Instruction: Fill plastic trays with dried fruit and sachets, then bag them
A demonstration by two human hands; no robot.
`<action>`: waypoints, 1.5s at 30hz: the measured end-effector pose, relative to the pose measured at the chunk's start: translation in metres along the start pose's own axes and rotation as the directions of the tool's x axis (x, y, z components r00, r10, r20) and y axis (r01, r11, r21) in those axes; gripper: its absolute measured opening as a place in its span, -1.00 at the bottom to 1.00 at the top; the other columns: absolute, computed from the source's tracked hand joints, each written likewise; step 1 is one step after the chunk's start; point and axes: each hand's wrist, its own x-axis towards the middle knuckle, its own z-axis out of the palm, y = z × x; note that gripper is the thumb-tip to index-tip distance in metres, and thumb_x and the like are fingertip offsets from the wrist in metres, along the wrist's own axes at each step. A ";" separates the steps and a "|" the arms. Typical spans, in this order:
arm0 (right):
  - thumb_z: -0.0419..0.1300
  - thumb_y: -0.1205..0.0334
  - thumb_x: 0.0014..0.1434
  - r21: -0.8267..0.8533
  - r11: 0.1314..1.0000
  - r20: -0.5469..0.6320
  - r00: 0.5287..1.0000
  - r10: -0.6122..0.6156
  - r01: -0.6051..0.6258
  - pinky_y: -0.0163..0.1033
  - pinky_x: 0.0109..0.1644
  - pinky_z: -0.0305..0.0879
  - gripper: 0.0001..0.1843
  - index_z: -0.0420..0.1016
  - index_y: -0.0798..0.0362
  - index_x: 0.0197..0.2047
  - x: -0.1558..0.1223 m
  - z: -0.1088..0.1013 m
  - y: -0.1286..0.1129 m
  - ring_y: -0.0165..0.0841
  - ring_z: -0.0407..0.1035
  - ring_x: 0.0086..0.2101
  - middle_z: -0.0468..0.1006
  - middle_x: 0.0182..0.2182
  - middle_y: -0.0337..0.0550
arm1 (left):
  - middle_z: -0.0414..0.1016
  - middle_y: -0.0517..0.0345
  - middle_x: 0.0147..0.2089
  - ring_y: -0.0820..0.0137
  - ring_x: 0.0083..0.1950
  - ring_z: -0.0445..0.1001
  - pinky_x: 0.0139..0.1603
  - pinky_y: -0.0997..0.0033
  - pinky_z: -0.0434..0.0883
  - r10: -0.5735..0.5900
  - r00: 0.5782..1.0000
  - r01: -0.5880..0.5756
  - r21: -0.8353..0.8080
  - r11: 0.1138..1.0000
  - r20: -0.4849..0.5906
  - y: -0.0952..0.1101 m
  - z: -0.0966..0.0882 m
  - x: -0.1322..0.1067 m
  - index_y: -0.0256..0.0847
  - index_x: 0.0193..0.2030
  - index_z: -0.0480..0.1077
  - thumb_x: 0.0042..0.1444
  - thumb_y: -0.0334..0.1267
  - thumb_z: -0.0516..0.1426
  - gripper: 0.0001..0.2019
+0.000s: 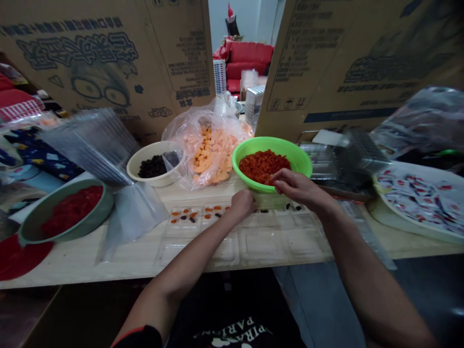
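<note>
While poising right hand [292, 185], loosely curled, over near edge of green bowl [301, 163], closest to orange-red pieces [264, 165], fisting left hand [243, 203] leftward above crosswise trays [258, 242], can't tell either grip

Black shirt [235, 302], white lettering [239, 326] on its front, short black left sleeve [143, 339], red trim [127, 333], bare fingers [282, 178]

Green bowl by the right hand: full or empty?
Partly filled: orange-red pieces lie inside the green bowl, with bare inner wall above them.
</note>
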 end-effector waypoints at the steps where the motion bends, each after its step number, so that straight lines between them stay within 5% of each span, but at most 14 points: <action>1: 0.05 0.11 0.20 0.011 1.000 0.008 1.000 -0.001 0.001 -0.32 -0.42 0.14 -0.74 0.48 0.09 -0.25 0.003 -0.001 -0.001 -0.41 0.25 -0.49 0.47 -0.49 -0.21 | 0.65 -0.09 -0.21 0.17 -0.14 0.61 -0.18 0.33 0.46 0.002 1.000 -0.002 -0.013 1.000 0.006 -0.002 0.000 0.000 -0.23 -0.19 0.62 0.07 -0.26 0.16 -0.76; 7: 0.03 0.23 0.20 -0.006 0.992 0.097 0.987 -0.127 0.128 -0.31 -0.31 0.21 -0.76 0.50 0.07 -0.19 -0.008 0.027 0.005 -0.38 0.34 -0.38 0.53 -0.38 -0.18 | 0.64 0.09 -0.29 0.31 -0.25 0.56 -0.27 0.43 0.40 0.021 1.000 -0.019 -0.097 0.995 0.019 -0.015 -0.009 0.000 -0.19 -0.21 0.63 0.11 -0.23 0.13 -0.75; 12: 0.01 0.29 0.18 -0.103 0.995 0.002 1.000 -0.017 0.017 -0.29 -0.33 0.18 -0.89 0.36 0.04 -0.28 -0.026 0.077 0.035 -0.37 0.33 -0.44 0.49 -0.45 -0.19 | 0.64 0.08 -0.29 0.32 -0.25 0.54 -0.22 0.42 0.39 0.163 0.983 -0.169 -0.082 0.982 -0.079 -0.023 -0.021 -0.001 -0.23 -0.23 0.62 0.16 -0.26 0.09 -0.74; 16: 0.02 0.31 0.16 -0.134 0.991 -0.061 0.998 -0.003 -0.006 -0.25 -0.27 0.21 -0.93 0.31 0.01 -0.31 -0.027 0.092 0.051 -0.33 0.36 -0.39 0.49 -0.41 -0.16 | 0.64 -0.07 -0.19 0.21 -0.14 0.56 -0.09 0.31 0.42 0.288 0.957 -0.286 0.063 0.956 -0.021 -0.014 -0.012 -0.002 -0.24 -0.20 0.63 0.19 -0.25 0.11 -0.75; 21: 0.05 0.33 0.14 -0.100 0.994 -0.101 0.994 0.039 -0.049 -0.26 -0.25 0.22 -0.92 0.32 0.01 -0.27 -0.023 0.093 0.054 -0.32 0.38 -0.36 0.51 -0.38 -0.17 | 0.65 -0.02 -0.21 0.25 -0.17 0.56 -0.12 0.34 0.41 0.302 0.953 -0.301 0.055 0.952 0.004 -0.021 -0.011 -0.005 -0.20 -0.21 0.63 0.20 -0.30 0.09 -0.75; 28: 0.05 0.38 0.20 -0.233 0.968 -0.018 0.994 -0.105 0.098 -0.21 -0.12 0.28 -0.87 0.41 0.10 -0.24 -0.008 0.134 0.026 -0.27 0.37 -0.24 0.49 -0.26 0.00 | 0.64 0.09 -0.25 0.34 -0.21 0.52 -0.12 0.43 0.39 0.115 0.961 -0.142 -0.092 0.986 -0.253 -0.052 -0.038 -0.008 -0.23 -0.16 0.62 0.20 -0.32 0.09 -0.75; 31: 0.05 0.41 0.16 -0.252 0.962 -0.068 0.989 -0.128 0.107 -0.19 -0.07 0.30 -0.75 0.46 0.14 -0.11 -0.008 0.118 0.018 -0.25 0.38 -0.20 0.50 -0.22 0.05 | 0.62 0.06 -0.22 0.33 -0.18 0.52 -0.10 0.42 0.40 0.162 0.962 -0.179 -0.062 0.982 -0.219 -0.057 -0.037 -0.013 -0.22 -0.14 0.62 0.19 -0.31 0.11 -0.76; 34: 0.01 0.47 0.10 -0.154 0.978 -0.118 0.980 -0.158 0.139 -0.21 -0.12 0.32 -0.63 0.49 0.11 -0.07 -0.001 0.069 0.016 -0.29 0.40 -0.26 0.54 -0.26 -0.03 | 0.59 0.05 -0.09 0.30 -0.08 0.52 -0.04 0.39 0.42 0.297 0.944 -0.305 -0.036 0.952 -0.147 -0.056 -0.030 -0.016 -0.17 -0.12 0.61 0.15 -0.32 0.15 -0.77; 39: -0.01 0.33 0.18 0.091 0.995 -0.147 0.988 0.044 -0.031 -0.30 -0.38 0.24 -0.71 0.50 0.08 -0.14 0.022 -0.005 0.014 -0.39 0.32 -0.50 0.49 -0.50 -0.20 | 0.59 0.03 -0.12 0.24 -0.01 0.51 0.08 0.30 0.39 0.384 0.923 -0.382 0.054 0.923 -0.036 -0.050 -0.022 -0.011 -0.15 -0.14 0.61 0.16 -0.35 0.16 -0.79; 42: 0.02 0.24 0.19 0.108 0.993 -0.009 0.999 0.044 -0.043 -0.33 -0.46 0.16 -0.75 0.52 0.08 -0.21 0.019 -0.010 0.013 -0.42 0.26 -0.55 0.46 -0.54 -0.24 | 0.57 0.03 -0.13 0.24 -0.03 0.50 0.05 0.28 0.40 0.363 0.932 -0.361 0.076 0.929 -0.017 -0.050 -0.019 -0.012 -0.15 -0.17 0.61 0.15 -0.33 0.18 -0.83; 45: 0.04 0.34 0.11 0.061 0.996 0.168 0.983 -0.073 0.063 -0.32 -0.36 0.26 -0.74 0.53 0.09 -0.20 0.002 0.012 0.019 -0.40 0.37 -0.45 0.58 -0.41 -0.18 | 0.53 0.04 -0.05 0.24 -0.01 0.48 0.05 0.27 0.38 0.364 0.930 -0.358 0.085 0.930 -0.057 -0.052 -0.016 -0.019 -0.10 -0.16 0.60 0.14 -0.28 0.21 -0.84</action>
